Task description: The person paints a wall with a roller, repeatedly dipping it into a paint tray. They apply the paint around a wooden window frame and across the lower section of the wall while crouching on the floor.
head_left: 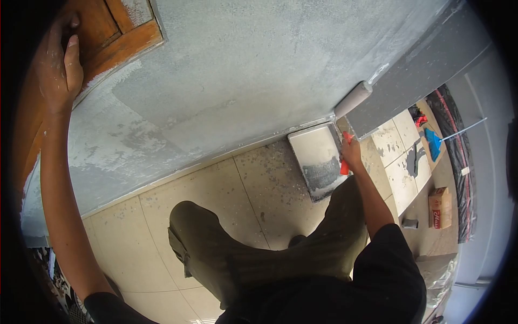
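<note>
My right hand [352, 154] is wrapped round the red handle of a paint roller [354, 99]. The roller's pale sleeve lies against the wall [216, 81] low down, at the corner with a darker grey surface. Just left of that hand, a paint tray [318, 186] rests on the floor with whitish paint in it and a grey-stained end. High on the left, my left hand [62, 67] is against a brown wooden frame [121, 46], thumb apart from the fingers, holding nothing that I can see. Its fingertips are partly in shadow.
Paint-specked tiles [205, 183] cover the floor under my legs. On the right are a cardboard box [440, 208], a blue broom or dustpan-like tool [433, 143] with a long handle, and a roll of black plastic [456, 135]. The wall paint is patchy.
</note>
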Available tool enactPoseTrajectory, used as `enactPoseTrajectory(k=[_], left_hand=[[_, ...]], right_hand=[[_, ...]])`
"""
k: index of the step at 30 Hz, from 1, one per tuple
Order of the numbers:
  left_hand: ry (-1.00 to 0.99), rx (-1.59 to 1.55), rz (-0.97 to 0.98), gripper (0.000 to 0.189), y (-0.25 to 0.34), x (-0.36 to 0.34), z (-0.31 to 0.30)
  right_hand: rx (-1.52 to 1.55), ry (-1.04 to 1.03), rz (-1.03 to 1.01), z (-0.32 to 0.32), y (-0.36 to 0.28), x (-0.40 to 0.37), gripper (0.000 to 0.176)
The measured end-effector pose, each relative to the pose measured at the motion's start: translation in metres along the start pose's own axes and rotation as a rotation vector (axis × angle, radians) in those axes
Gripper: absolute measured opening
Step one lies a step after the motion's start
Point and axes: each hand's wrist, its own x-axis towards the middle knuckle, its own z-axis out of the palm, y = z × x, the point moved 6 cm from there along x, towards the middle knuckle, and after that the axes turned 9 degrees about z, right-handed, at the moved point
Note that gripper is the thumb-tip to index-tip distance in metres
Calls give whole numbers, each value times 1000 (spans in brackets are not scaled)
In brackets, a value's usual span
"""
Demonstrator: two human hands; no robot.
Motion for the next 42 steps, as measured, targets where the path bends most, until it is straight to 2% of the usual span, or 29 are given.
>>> enactPoseTrajectory(k=[2, 4, 7, 9, 11, 12, 13, 16, 20, 23, 25, 27, 29, 31, 33, 35, 37, 38, 40, 41, 42], left_hand=[[-13, 19, 33, 30, 4, 3, -2], [-19, 74, 57, 30, 4, 5, -4], [-30, 116, 72, 30, 7, 5, -4], [-24, 110, 70, 30, 8, 7, -4], [-20, 93, 63, 30, 7, 8, -4], [-20, 91, 68, 30, 9, 8, -5], [-31, 85, 45, 30, 9, 7, -5], [-20, 78, 40, 29, 10, 9, -5], [-3, 68, 40, 29, 15, 11, -8], [-3, 73, 35, 31, 17, 11, -10], [7, 69, 29, 31, 17, 9, -9], [19, 63, 15, 32, 17, 9, -9], [24, 60, 20, 31, 19, 9, -8], [25, 41, 19, 32, 16, 7, -8], [25, 55, 13, 33, 21, 10, -11], [11, 45, -6, 33, 21, 9, -9], [-15, 49, -25, 34, 21, 15, -16], [-29, 39, -28, 28, 25, 23, -21], [-66, 34, -40, 25, 28, 26, -22], [-18, 21, -30, 25, 26, 25, -19], [32, 9, -17, 25, 25, 23, -19]], right_hand=[[31, 40, -23, -14, 3, 39, 26], [-60, 137, -55, -21, -11, 50, 31], [-137, 164, -103, 6, -9, 15, 26], [-228, 161, -302, 41, 6, -13, 26], [-332, 97, -283, 81, -13, -85, 33], [-263, 37, -349, 99, -30, -126, 22], [-195, -24, -412, 115, -43, -162, 19], [-229, -263, -365, 163, -47, -224, 18], [-186, -527, -404, 198, -77, -256, 19], [-227, -539, -392, 188, -77, -244, 20], [-256, -393, -554, 158, -73, -226, 19], [-226, -394, -327, 119, -64, -196, 19], [-324, -225, -342, 73, -43, -148, 20], [-97, -163, -17, 29, -35, -104, 23], [-164, -8, -76, -10, -41, -52, 26], [-46, 77, -88, -33, -49, -13, 31], [-66, 94, -117, -28, -60, -8, 31], [-87, 118, -130, -22, -63, -7, 32], [-194, 87, -151, 16, -72, -57, 31], [-176, 42, -222, 38, -57, -71, 30], [-302, 39, -254, 61, -74, -116, 27]])
